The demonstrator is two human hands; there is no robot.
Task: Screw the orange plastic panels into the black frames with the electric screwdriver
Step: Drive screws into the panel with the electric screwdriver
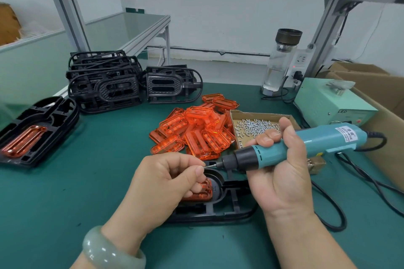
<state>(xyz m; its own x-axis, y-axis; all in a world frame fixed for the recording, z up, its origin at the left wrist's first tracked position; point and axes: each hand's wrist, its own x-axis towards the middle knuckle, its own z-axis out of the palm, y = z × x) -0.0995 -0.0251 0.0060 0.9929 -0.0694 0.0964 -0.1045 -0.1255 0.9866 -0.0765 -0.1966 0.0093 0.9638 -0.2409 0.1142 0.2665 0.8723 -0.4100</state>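
The left hand (166, 179) pinches something tiny between thumb and first finger, right at the tip of the electric screwdriver (306, 144). It is too small to see well, but it is most likely a screw going onto the bit (211, 166). The other left fingers (197, 188) are curled in. The right hand (282, 172) is wrapped tight round the tool's body, thumb on top.

The screwdriver lies almost flat. Its long line runs from the cord end, out past the right fingers, to the tip. The tip points at the left fingertips and a little down.

Just under the left fingers sits the orange panel (201, 193). It lies in the black frame (218, 209) on the green worktop (98, 192). The hands hide much of the frame, so I cannot tell which way its long side runs.

To do this step well, the screw should sit straight on the bit, not tilted. Then the tool must be tipped up over a hole in the panel and pushed down gently. More screws wait in the cardboard tray (260, 113) beyond the right fingers.
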